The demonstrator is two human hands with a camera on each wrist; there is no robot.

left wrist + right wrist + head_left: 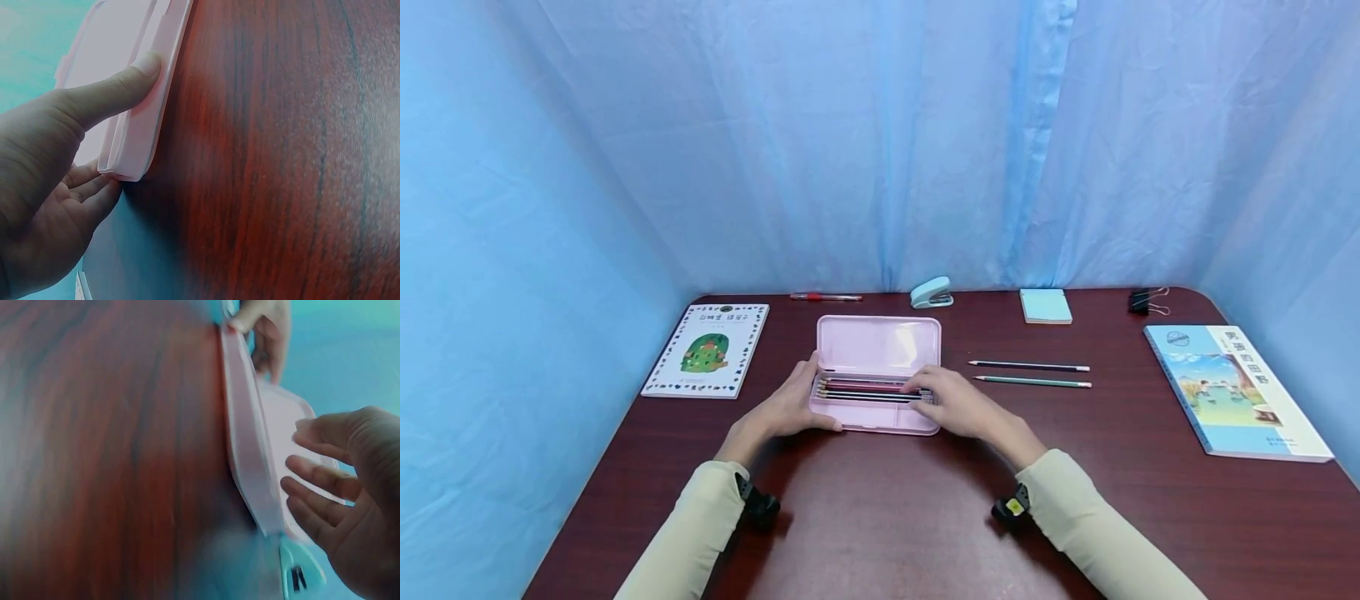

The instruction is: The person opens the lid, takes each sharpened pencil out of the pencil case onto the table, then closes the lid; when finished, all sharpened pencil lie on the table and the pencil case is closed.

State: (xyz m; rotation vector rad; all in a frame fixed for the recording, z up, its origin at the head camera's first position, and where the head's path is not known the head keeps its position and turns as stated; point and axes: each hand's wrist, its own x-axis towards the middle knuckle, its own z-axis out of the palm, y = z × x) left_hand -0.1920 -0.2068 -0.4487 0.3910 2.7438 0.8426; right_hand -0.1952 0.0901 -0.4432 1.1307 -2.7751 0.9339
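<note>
A pink pencil case (880, 418) lies with its lid (880, 343) raised at the back. Several pencils (868, 391) fill its rear compartment, side by side. My left hand (788, 406) grips the case's left end, thumb along the front wall and the other fingers around the side; the left wrist view shows the thumb (115, 94) on that wall. Over the right end of the case is my right hand (958, 402), its fingertips above the ends of the pencils. In the right wrist view its fingers (322, 478) are spread and relaxed, with nothing between them.
Two pencils (1030, 366) lie right of the case. Behind are a red pen (826, 297), a mint stapler (932, 293), a sticky-note pad (1046, 307) and a black binder clip (1140, 301). Books flank them: one left (707, 352), one right (1232, 392). Blue curtains enclose the table.
</note>
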